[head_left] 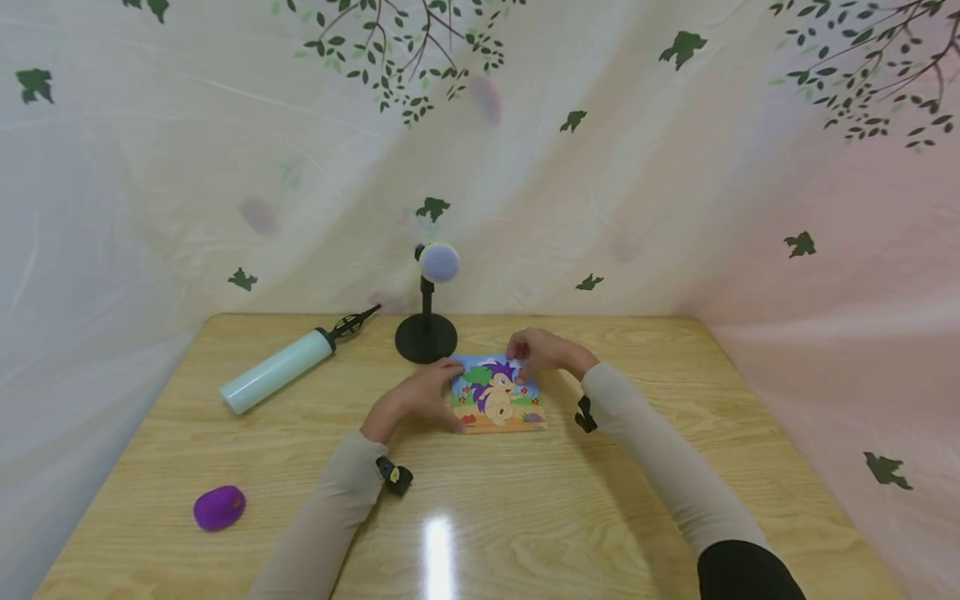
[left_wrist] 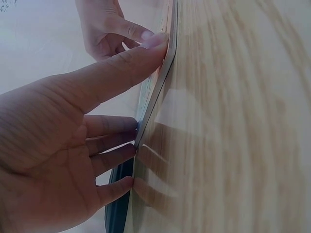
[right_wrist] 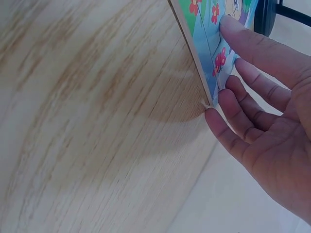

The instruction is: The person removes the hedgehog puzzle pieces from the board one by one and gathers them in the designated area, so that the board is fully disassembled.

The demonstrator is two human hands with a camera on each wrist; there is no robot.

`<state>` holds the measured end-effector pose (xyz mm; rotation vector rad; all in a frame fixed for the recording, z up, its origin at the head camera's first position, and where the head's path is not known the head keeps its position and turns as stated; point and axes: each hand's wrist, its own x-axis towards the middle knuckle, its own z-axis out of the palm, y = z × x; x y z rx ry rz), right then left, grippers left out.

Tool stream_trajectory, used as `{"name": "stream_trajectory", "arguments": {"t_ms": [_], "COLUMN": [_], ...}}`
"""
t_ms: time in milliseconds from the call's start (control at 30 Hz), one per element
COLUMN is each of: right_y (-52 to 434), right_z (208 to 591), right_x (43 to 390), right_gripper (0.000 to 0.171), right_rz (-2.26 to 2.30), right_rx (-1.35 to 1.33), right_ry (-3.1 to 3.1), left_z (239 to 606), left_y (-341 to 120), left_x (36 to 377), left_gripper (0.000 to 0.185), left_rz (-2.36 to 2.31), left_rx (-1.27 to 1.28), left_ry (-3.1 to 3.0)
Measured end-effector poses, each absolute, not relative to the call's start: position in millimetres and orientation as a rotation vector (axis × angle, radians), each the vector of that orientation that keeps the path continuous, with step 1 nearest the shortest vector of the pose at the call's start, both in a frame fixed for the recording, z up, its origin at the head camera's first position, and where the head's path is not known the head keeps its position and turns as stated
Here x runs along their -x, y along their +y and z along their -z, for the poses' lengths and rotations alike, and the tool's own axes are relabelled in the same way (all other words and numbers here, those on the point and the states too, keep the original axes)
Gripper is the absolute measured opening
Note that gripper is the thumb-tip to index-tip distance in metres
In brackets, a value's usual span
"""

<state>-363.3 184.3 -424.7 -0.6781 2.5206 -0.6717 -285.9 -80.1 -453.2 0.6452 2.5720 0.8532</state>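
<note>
Apparently steadying, the left hand (head_left: 417, 398) and right hand (head_left: 537, 352) rest straight fingers on opposite edges of the flat, colourful hedgehog-picture puzzle board (head_left: 500, 403) between them, so seating it likely needs gentle downward pressure.

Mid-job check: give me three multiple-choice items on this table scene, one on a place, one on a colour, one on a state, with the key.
1. Where does the picture puzzle lie?
A. in front of the black stand
B. beside the purple lump
C. under the pump

2. What colour is the small lump near the table's front left corner?
A. green
B. purple
C. orange

3. How do the hands meet the puzzle?
A. both lifted clear
B. one hand only
C. both touch it

Key: 1 A, the board lies just in front of the stand's base. 2 B, it shows purple on the wood. 3 C, the left hand is at its left edge and the right hand at its top right.
</note>
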Motion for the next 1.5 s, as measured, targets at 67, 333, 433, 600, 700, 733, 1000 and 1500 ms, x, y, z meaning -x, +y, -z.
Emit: {"name": "stream_trajectory", "arguments": {"t_ms": [67, 333, 433, 600, 700, 733, 1000, 1500], "right_y": [184.4, 185.2, 184.1, 181.2, 179.6, 179.3, 180.8, 182.6], "right_z": [425.4, 426.0, 425.6, 424.0, 423.0, 422.7, 425.3, 425.6], "right_x": [363.1, 362.9, 363.2, 363.3, 363.1, 362.8, 361.6, 362.7], "right_gripper": [0.038, 0.038, 0.037, 0.034, 0.034, 0.034, 0.035, 0.035], "right_rz": [0.670, 0.650, 0.609, 0.562, 0.561, 0.555, 0.541, 0.500], "right_rx": [0.676, 0.725, 0.770, 0.814, 0.817, 0.823, 0.906, 0.962], "right_ry": [2.525, 2.522, 2.529, 2.540, 2.545, 2.547, 2.542, 2.524], "left_z": [454.0, 451.9, 451.9, 452.3, 451.9, 451.9, 454.0, 452.5], "left_y": [-79.9, -79.9, -80.1, -80.9, -81.8, -82.0, -81.7, -81.6], "left_x": [286.1, 285.1, 285.5, 286.0, 285.8, 285.9, 286.2, 284.4], "left_gripper": [0.102, 0.102, 0.103, 0.103, 0.103, 0.103, 0.103, 0.101], "left_rz": [-0.858, -0.875, -0.871, -0.866, -0.865, -0.864, -0.853, -0.843], "left_rx": [-0.648, -0.636, -0.645, -0.645, -0.631, -0.628, -0.645, -0.636], "left_ry": [2.569, 2.558, 2.561, 2.560, 2.559, 2.559, 2.565, 2.561]}}
